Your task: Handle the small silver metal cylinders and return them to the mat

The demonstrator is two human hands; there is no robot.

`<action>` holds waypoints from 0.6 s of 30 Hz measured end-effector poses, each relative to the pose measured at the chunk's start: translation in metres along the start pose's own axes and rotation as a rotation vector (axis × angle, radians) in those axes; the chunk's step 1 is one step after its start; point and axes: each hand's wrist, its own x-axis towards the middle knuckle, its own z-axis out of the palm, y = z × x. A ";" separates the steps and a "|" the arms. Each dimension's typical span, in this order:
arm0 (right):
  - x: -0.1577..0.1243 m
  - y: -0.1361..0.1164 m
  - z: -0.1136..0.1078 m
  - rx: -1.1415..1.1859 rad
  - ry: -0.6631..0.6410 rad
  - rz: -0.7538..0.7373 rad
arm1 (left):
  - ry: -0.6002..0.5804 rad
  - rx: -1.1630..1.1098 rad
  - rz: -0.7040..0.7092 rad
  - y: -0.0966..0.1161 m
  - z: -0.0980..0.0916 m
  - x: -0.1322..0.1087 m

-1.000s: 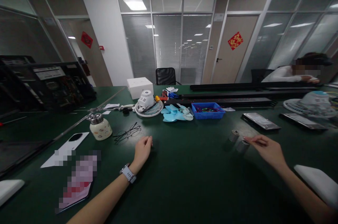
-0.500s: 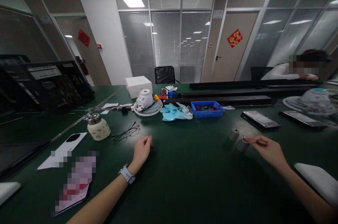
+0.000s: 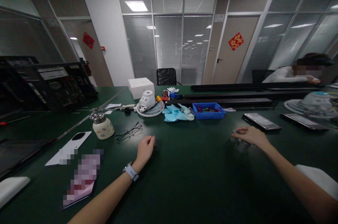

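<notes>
Two short grey metal cylinders stand close together on the dark green table. My right hand (image 3: 250, 136) reaches over them, and its thumb and fingers close around the top of the left cylinder (image 3: 233, 137). Just below the palm is the other cylinder (image 3: 243, 146), upright, its top partly covered by the hand. My left hand (image 3: 146, 148), with a watch (image 3: 130, 172) on the wrist, rests on the table with curled fingers and nothing visible in them. A pair of glasses (image 3: 129, 132) lies beyond it to the left.
A blue tray (image 3: 208, 115) of small coloured parts, light-blue fan blades (image 3: 174, 113) and a white fan (image 3: 150, 106) stand ahead. Hard drives (image 3: 262, 121) lie at right. A cream jar (image 3: 103, 129) and two phones are at left. Another person (image 3: 285, 75) sits far right.
My right hand has shifted left from the nearer cylinder to the left one, and its fingers are now around that top. My left hand stays on the table; the view has shifted slightly.
</notes>
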 end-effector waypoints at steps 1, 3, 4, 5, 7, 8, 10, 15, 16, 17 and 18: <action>-0.001 -0.005 -0.002 -0.041 -0.027 0.022 | 0.003 -0.001 0.004 0.000 0.000 0.000; -0.009 -0.023 -0.006 -0.103 -0.049 -0.005 | 0.013 -0.002 0.017 0.001 0.001 0.000; -0.014 -0.036 -0.005 -0.094 -0.024 -0.062 | 0.016 -0.004 0.030 0.002 0.001 0.000; -0.021 -0.052 -0.003 -0.058 -0.016 -0.135 | 0.014 -0.011 0.050 0.004 0.001 0.000; -0.035 -0.090 0.010 0.068 -0.069 -0.285 | -0.008 -0.038 0.100 0.011 0.001 -0.001; -0.041 -0.110 0.020 0.144 -0.114 -0.352 | -0.027 -0.059 0.126 0.016 0.001 -0.003; -0.052 -0.147 0.045 0.290 -0.209 -0.452 | -0.077 -0.106 0.179 0.027 0.001 -0.006; -0.068 -0.197 0.104 0.496 -0.294 -0.563 | -0.212 -0.184 0.320 0.055 0.010 -0.014; -0.070 -0.199 0.110 0.518 -0.275 -0.577 | -0.226 -0.184 0.332 0.058 0.013 -0.013; -0.072 -0.200 0.115 0.541 -0.254 -0.588 | -0.231 -0.182 0.335 0.061 0.016 -0.012; -0.074 -0.200 0.119 0.570 -0.239 -0.595 | -0.227 -0.179 0.332 0.063 0.018 -0.009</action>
